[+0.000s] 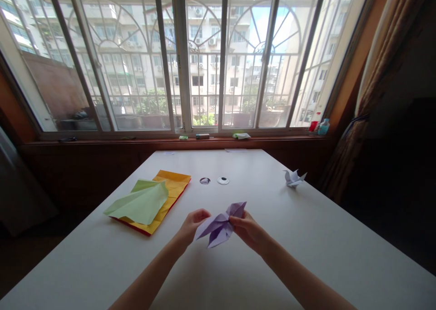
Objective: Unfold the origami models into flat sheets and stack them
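Observation:
A purple folded paper figure [220,226], with several pointed flaps spread out, is held between my two hands above the white table [272,264]. My left hand [195,226] grips its left side, the fingers curled behind the paper and partly hidden. On the other side, my right hand [248,229] pinches the figure near its middle with the thumb in front. To the left lies a light green creased sheet [139,203] on top of orange-yellow paper [173,185] with a red underside.
A white folded paper figure [293,178] stands at the table's right edge. Two round inserts, a dark one [205,181] and a white one [223,181], sit in the tabletop. Beyond, the windowsill [153,142] bears small items and bottles [323,126]. A curtain [378,73] hangs right.

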Tool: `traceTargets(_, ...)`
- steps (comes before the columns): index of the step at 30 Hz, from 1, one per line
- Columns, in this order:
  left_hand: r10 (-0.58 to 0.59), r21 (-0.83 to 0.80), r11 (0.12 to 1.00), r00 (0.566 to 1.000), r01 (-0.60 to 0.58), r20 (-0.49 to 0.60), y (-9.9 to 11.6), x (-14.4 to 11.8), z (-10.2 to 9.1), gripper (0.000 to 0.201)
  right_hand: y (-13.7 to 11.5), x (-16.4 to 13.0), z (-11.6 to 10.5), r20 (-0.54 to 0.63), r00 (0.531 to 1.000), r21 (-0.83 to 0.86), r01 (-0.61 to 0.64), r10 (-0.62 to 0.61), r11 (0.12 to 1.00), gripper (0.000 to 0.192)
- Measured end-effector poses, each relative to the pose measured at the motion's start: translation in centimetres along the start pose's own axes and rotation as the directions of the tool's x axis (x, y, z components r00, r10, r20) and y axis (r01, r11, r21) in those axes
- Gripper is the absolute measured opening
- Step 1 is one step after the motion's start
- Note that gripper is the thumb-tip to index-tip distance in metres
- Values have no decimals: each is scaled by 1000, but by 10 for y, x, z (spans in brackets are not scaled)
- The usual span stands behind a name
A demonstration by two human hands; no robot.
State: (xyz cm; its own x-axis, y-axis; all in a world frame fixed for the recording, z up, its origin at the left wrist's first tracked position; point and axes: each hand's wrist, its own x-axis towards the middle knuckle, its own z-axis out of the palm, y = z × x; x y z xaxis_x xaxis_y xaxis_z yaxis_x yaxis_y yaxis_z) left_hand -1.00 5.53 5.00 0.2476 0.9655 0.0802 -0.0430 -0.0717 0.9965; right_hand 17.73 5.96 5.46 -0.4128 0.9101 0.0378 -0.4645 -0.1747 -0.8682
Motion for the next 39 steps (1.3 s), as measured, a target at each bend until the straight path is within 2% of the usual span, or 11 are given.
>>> traceTargets(8,16,1,1000,999,-16,-52,0,2,-1,33,6,5,-5,-57,998,-25,-6,4,1000,20)
traceTargets(16,18,-97,995,997,-11,73,1,-1,-1,40,7,6,-5,-58,998,-2,-2,2,1000,19)
traceTargets(21,22,-139,990,996,-11,83,-1,1,-1,41,5,6,-5,-63,998,25,1,1,1000,18)
traceTargets(29,20,-80,997,1000,-22,-22,6,-2,0,32,13,6,-9,-16,998,79,-60,61,995,22)
traceTargets(36,58,-46,997,998,-58,-6,-2,1,-1,34,13,6,-10,-33,995,138,-90,96,986,25)
traceTargets(39,126,13,992,992,-127,32,-7,2,0,39,12,6,-8,-69,994,155,-74,86,985,23)
